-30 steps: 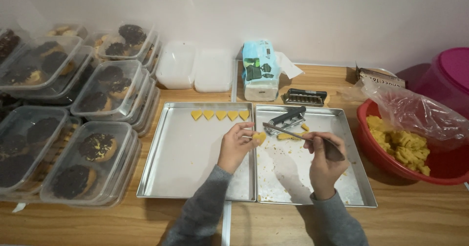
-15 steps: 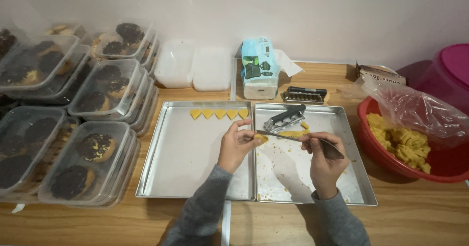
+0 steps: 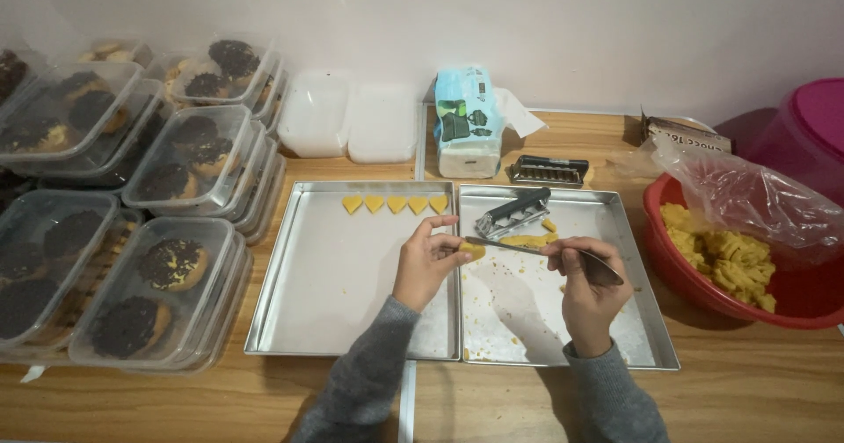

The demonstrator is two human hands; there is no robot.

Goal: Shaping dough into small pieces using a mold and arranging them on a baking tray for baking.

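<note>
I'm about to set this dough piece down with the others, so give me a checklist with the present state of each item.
1. Dough piece held in left hand: ok.
2. Knife gripped by right hand, tip at the piece: ok.
3. Free room on left tray below the row of hearts: ok.
4. Piece fully shaped like the hearts: cannot tell.
5. Cutter lies on right tray, clear of the hands: ok.
6. Right tray free of crumbs: not ok.
</note>
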